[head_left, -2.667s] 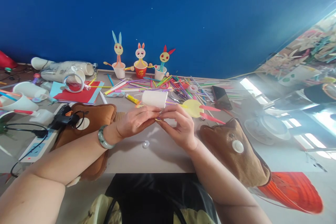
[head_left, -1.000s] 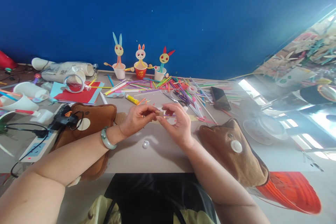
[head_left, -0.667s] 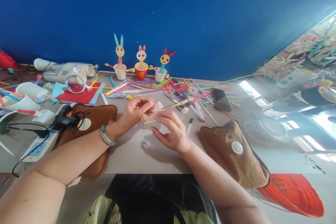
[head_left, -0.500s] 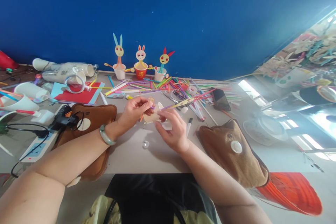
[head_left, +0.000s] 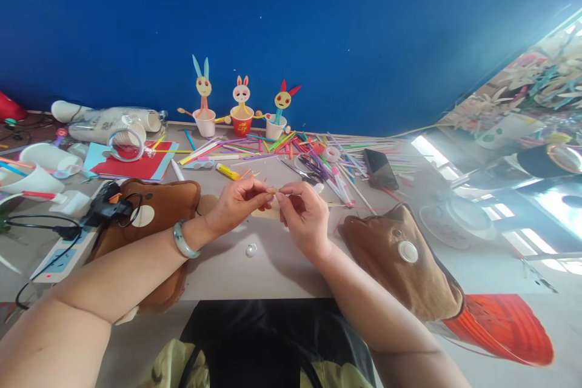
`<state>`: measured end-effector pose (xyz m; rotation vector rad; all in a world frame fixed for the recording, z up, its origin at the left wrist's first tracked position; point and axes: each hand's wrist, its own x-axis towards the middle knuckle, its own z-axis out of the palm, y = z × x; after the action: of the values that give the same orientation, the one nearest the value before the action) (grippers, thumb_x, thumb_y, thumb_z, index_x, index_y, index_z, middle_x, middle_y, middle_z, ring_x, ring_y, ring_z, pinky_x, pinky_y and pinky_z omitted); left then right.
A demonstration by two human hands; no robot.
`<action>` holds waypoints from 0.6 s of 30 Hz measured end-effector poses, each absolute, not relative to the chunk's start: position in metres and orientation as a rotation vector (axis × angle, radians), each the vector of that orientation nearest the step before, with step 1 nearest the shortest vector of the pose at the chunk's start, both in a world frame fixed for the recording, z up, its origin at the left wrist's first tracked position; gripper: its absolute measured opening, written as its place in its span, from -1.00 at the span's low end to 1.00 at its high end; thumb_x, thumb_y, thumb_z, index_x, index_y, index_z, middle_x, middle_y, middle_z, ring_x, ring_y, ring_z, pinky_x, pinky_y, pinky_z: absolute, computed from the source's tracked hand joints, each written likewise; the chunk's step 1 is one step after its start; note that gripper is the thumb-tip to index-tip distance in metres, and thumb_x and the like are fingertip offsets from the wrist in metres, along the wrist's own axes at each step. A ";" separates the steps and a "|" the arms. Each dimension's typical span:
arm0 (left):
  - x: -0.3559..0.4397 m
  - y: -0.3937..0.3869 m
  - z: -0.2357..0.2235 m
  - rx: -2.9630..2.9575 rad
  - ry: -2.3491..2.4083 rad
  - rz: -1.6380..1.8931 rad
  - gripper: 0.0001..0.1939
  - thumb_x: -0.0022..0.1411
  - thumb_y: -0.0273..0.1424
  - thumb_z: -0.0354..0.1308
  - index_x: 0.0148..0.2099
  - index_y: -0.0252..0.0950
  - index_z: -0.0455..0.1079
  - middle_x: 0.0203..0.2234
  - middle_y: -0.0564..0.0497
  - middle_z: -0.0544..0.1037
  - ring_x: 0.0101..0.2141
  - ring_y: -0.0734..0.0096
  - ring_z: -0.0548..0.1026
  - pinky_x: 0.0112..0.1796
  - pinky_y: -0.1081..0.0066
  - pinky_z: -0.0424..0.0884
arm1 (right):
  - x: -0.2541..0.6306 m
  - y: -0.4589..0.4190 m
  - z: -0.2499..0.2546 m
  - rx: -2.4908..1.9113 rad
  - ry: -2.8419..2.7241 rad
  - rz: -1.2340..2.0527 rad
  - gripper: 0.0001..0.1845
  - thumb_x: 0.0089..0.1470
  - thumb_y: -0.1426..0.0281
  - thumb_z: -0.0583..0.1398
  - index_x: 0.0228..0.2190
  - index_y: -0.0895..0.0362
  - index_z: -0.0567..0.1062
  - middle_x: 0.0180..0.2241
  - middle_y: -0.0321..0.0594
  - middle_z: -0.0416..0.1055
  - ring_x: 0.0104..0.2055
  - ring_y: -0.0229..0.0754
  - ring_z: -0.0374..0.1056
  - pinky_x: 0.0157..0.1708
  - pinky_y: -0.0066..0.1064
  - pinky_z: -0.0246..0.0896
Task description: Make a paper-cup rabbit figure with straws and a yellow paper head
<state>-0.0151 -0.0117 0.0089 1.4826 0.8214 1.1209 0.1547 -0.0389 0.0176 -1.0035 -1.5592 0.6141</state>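
Observation:
At the middle of the table my left hand (head_left: 240,201) and my right hand (head_left: 305,215) meet fingertip to fingertip. Both pinch a small round tan paper disc (head_left: 271,190), mostly covered by the fingers. A beige patch (head_left: 266,213) shows below the fingers, and a thin yellow edge (head_left: 337,205) sticks out past my right hand; the rest of that paper rabbit is hidden. Nearer me lies a small clear round cap (head_left: 251,250). A yellow glue tube (head_left: 227,171) lies just beyond my left hand.
Three rabbit figures in paper cups (head_left: 242,122) stand along the blue wall. Coloured straws (head_left: 313,154), scissors and a black phone (head_left: 381,170) spread before them. Brown plush pouches lie left (head_left: 159,242) and right (head_left: 404,264). A power strip (head_left: 66,254) with cables is far left.
The white cup seen earlier beyond my hands is now hidden. My hands separated, showing a purple straw and the paper rabbit edge-on, then came back together, my right fingers closing at the disc.

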 end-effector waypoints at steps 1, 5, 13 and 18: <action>-0.015 -0.012 0.009 1.480 0.819 1.118 -0.68 0.19 -0.15 0.31 -0.18 -0.33 0.53 -0.43 -0.03 0.62 -0.40 0.41 0.58 -0.35 0.45 0.52 | 0.155 -0.039 0.018 -0.999 -1.564 0.614 -0.87 0.21 0.31 0.20 -0.36 0.10 0.45 -0.35 -0.27 0.39 -0.63 -0.43 0.26 -0.65 -0.52 0.18; -0.012 -0.014 0.013 1.485 0.819 1.124 -0.66 0.17 -0.13 0.31 -0.23 -0.33 0.51 -0.50 0.01 0.58 -0.48 0.46 0.55 -0.42 0.49 0.51 | 0.156 -0.039 0.018 -0.996 -1.592 0.584 -0.86 0.23 0.33 0.18 -0.37 0.11 0.44 -0.33 -0.24 0.39 -0.58 -0.42 0.25 -0.61 -0.52 0.19; -0.010 -0.015 0.016 1.517 0.824 1.112 -0.65 0.15 -0.11 0.32 -0.30 -0.33 0.50 -0.56 0.03 0.55 -0.52 0.48 0.53 -0.48 0.51 0.48 | 0.156 -0.038 0.020 -1.002 -1.609 0.586 -0.87 0.21 0.33 0.18 -0.38 0.11 0.43 -0.34 -0.23 0.40 -0.54 -0.38 0.26 -0.58 -0.49 0.22; -0.011 -0.014 0.012 1.524 0.823 1.085 -0.67 0.17 -0.13 0.31 -0.27 -0.33 0.51 -0.58 0.04 0.54 -0.54 0.50 0.51 -0.50 0.54 0.46 | 0.156 -0.037 0.021 -1.003 -1.615 0.571 -0.87 0.18 0.33 0.19 -0.40 0.10 0.43 -0.37 -0.24 0.40 -0.54 -0.37 0.26 -0.58 -0.49 0.23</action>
<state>-0.0113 -0.0143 0.0116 1.5242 0.8227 1.0847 0.1562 -0.0373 0.0212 -1.0029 -1.6150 0.5714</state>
